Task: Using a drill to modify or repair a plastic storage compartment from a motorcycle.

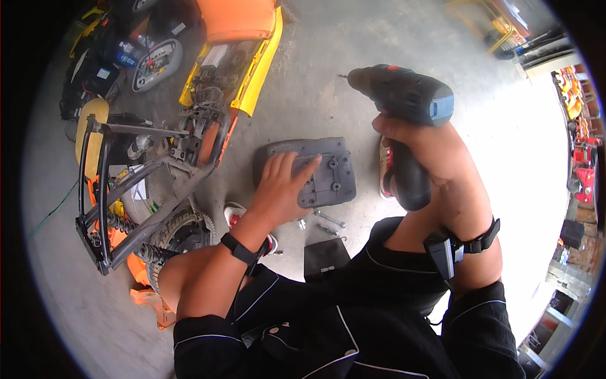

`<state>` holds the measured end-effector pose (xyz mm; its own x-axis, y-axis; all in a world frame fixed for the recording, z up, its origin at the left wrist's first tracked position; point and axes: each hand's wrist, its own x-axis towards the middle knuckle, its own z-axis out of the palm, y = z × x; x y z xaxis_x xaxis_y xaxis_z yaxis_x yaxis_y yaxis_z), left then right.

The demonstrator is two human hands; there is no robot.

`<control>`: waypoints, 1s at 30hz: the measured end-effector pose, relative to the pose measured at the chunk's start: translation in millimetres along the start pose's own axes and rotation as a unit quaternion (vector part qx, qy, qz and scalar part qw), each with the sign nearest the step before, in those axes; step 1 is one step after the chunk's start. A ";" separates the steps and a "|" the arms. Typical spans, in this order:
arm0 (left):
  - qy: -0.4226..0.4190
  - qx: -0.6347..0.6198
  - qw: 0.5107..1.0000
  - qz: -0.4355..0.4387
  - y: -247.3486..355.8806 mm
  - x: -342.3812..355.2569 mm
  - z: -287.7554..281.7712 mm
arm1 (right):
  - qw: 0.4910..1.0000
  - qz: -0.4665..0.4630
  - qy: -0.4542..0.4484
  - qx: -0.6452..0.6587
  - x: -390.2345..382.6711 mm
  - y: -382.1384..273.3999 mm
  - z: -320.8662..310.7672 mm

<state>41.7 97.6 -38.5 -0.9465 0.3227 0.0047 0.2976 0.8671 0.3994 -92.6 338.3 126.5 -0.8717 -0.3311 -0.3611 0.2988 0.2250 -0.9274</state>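
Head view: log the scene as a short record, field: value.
left hand: spread on the gray plastic panel
right hand: wrapped around the power drill
drill bit: clear of the panel, pointing picture left
panel: lying on the floor
near panel: metal pieces, black object
picture left: metal frame, wheel

Bright overall, strongest on the right; I see the floor [514, 183] there blown to white (detail gone), greyer and dimmer leftward. Slight haze, soft contrast. Fisheye bends the edges, rim blurry, corners black.
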 end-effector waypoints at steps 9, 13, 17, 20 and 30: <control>-0.007 -0.048 0.996 -0.077 -28.5 -8.9 4.1 | 0.996 0.056 -0.069 -0.030 -14.5 11.5 -1.1; 0.010 -0.100 0.992 -0.073 -38.6 -15.3 7.7 | 0.988 0.055 -0.112 -0.096 -26.5 18.1 4.7; 0.021 -0.105 0.991 -0.075 -38.5 -25.1 11.3 | 0.969 0.077 -0.186 -0.142 -39.1 25.5 11.3; 0.016 -0.096 0.993 -0.073 -34.4 -20.7 12.5 | 0.953 -0.044 -0.220 -0.204 -52.5 33.8 14.0; 0.033 -0.093 0.992 -0.079 -33.8 -26.5 18.0 | 0.918 -0.014 -0.316 -0.238 -60.0 45.0 26.8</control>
<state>59.0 66.5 -68.6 -0.9874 0.1578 -0.0132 0.1232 0.8178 0.5622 -16.4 343.7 103.8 -0.4321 -0.7751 -0.4611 -0.0555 0.5332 -0.8442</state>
